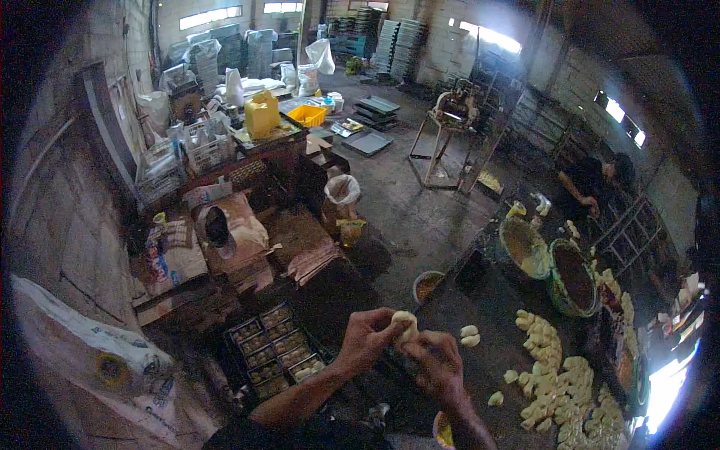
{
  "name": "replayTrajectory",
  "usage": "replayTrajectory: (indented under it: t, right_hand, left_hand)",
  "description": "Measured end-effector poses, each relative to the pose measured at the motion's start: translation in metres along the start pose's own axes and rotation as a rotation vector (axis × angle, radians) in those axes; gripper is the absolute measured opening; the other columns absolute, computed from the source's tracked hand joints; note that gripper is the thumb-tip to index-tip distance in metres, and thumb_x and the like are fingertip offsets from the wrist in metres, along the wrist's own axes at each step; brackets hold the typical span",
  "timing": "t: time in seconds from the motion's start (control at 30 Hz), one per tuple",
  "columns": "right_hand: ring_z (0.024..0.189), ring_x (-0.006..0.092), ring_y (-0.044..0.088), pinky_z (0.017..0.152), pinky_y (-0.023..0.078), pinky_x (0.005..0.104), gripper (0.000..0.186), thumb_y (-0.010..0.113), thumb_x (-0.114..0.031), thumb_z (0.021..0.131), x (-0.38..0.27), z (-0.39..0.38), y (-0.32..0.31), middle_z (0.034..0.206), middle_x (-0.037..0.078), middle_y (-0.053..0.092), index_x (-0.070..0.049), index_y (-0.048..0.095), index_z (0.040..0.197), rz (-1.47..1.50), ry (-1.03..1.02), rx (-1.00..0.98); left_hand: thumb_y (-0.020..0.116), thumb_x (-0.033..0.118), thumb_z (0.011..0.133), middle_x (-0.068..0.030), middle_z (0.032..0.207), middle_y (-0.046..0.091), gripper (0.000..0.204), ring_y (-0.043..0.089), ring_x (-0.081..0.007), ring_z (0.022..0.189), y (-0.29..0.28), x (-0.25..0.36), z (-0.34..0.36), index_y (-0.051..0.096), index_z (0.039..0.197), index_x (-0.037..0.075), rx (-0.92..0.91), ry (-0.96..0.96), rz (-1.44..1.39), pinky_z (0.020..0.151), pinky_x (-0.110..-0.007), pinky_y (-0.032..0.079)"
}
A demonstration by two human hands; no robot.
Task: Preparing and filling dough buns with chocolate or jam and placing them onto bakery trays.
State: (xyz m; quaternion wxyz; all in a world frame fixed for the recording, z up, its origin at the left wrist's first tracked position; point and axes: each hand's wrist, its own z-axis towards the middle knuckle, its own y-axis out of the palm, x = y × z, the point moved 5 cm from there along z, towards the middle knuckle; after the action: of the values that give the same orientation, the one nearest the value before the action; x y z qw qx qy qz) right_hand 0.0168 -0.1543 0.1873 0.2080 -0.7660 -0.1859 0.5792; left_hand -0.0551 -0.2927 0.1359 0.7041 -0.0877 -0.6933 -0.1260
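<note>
A small pale dough ball (405, 321) is held up between my two hands, over the near edge of the dark worktable. The fingers and thumb of my left hand (367, 339) close around it from the left. My right hand (436, 361) presses against it from the right with bent fingers; part of the dough is hidden behind them. Just right of my hands, a couple of dough pieces (469, 336) lie on the table. Farther right spreads a large heap of pale dough pieces (559, 367).
Two bowls stand on the table, one with pale filling (523, 247), one with dark filling (574, 277). A co-worker (585, 184) is at the far right. Below left lies a divided tray of small round pieces (274, 341). A bucket (427, 286) sits beyond my hands.
</note>
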Motion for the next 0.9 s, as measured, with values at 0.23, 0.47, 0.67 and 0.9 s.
replayTrajectory:
  t: [0.23,0.47,0.67,0.9]
  right_hand:
    - [0.075,0.0226,0.059,0.063,0.048,0.034,0.02,0.07,-0.005,0.073,-0.043,-0.026,0.013,0.085,0.009,0.056,-0.007,0.059,0.09,-0.422,-0.752,-0.143]
    - [0.076,0.0157,0.062,0.068,0.05,0.028,0.003,0.064,-0.004,0.085,0.015,0.009,0.005,0.085,0.008,0.065,-0.003,0.066,0.087,0.325,-0.377,0.069]
    - [0.081,0.0116,0.06,0.068,0.049,0.0248,0.01,0.069,-0.003,0.081,0.054,0.01,-0.021,0.091,0.005,0.064,-0.009,0.067,0.089,0.33,-0.479,0.292]
    - [0.097,0.0272,0.057,0.082,0.047,0.0379,0.046,0.071,-0.008,0.066,0.114,0.003,-0.048,0.093,0.002,0.062,-0.016,0.064,0.111,-0.101,-0.659,0.177]
  left_hand:
    - [0.072,0.012,0.075,-0.0066,0.106,0.067,0.031,0.059,-0.0224,0.099,-0.024,0.037,-0.04,0.069,0.105,0.009,-0.167,0.681,0.42,0.08,-0.034,0.051]
    - [0.065,0.008,0.08,-0.009,0.123,0.059,0.037,0.061,-0.0255,0.102,-0.007,0.032,-0.05,0.063,0.117,0.008,-0.13,0.975,0.522,0.086,-0.034,0.051]
    - [0.061,0.014,0.09,-0.012,0.112,0.065,0.031,0.065,-0.0287,0.1,0.038,-0.009,-0.037,0.06,0.119,0.003,-0.092,0.397,0.287,0.083,-0.032,0.052]
    - [0.061,0.014,0.092,-0.0122,0.103,0.066,0.028,0.064,-0.0128,0.085,0.105,-0.079,-0.007,0.062,0.115,-0.002,-0.096,-0.586,-0.392,0.068,-0.025,0.053]
